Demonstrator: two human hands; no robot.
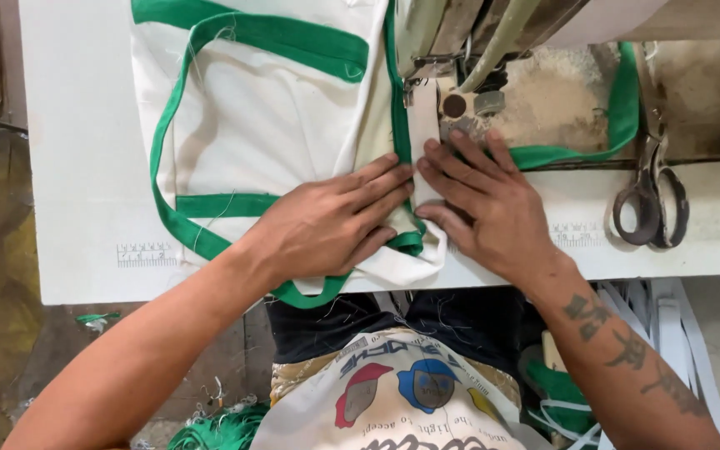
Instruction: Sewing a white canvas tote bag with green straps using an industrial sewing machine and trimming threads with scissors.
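Both hands lie flat in the middle of the frame, fingers stretched out and pressed down on a white fabric piece [268,125] trimmed with green binding tape [168,158]; neither hand grips anything, they only hold the cloth against the white table [77,125]. The left hand [335,221] lies palm down on the cloth's lower right corner, its fingertips pointing toward the centre, where they nearly meet those of the right hand [485,204]. The right hand's fingers spread over a narrow white strip [424,133] that runs up toward the sewing machine [468,50] at the top centre of the frame, just beside the presser foot. The cloth spreads from the upper left down to the table's near edge, where a loop of the green tape hangs over. More green tape curves behind the machine at the upper right. A pair of dark scissors [652,192] lies on the table at the right, well apart from the hands. Below the table edge, at the lower left, a heap of green tape [222,429] lies on the floor.
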